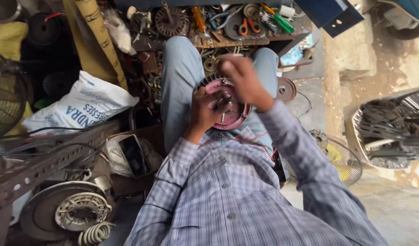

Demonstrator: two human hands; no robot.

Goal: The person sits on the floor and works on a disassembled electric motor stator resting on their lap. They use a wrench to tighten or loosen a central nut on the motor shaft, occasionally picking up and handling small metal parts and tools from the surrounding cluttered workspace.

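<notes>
Pink round motor housing (pixel 230 107) sits in the lap, on the light blue jeans (pixel 182 77), approx centre of my view. I see the left hand (pixel 204 111) curled against its near-left side, fingers closed round the rim and thumb over the face, so it's gripping the housing. A thin metal shaft (pixel 222 117) sticks up from the middle; small bits around it are too dark to tell apart. The right hand (pixel 243 79) is over the far edge of the housing, motion-blurred, so I can't tell whether its fingers are spread or pinching anything; the housing's top part is hidden under it. Thin red wires (pixel 246 139) trail from the housing across the plaid shirt (pixel 227 196).

Rest is clutter, much of it cut off. White printed sack (pixel 82 107) lies to the left w/ a slotted rusty angle bar (pixel 45 159) beside it. A phone (pixel 133 155) leans in a box nr the left elbow. Bottom left: a round motor plate (pixel 75 209) and a coil spring (pixel 95 233), partly out of frame. Wooden board (pixel 227 38) beyond the knees carries tools, incl orange-handled pliers (pixel 248 25) and a green screwdriver (pixel 280 20). A wire fan guard (pixel 344 159) shows right of the sleeve, half hidden.
</notes>
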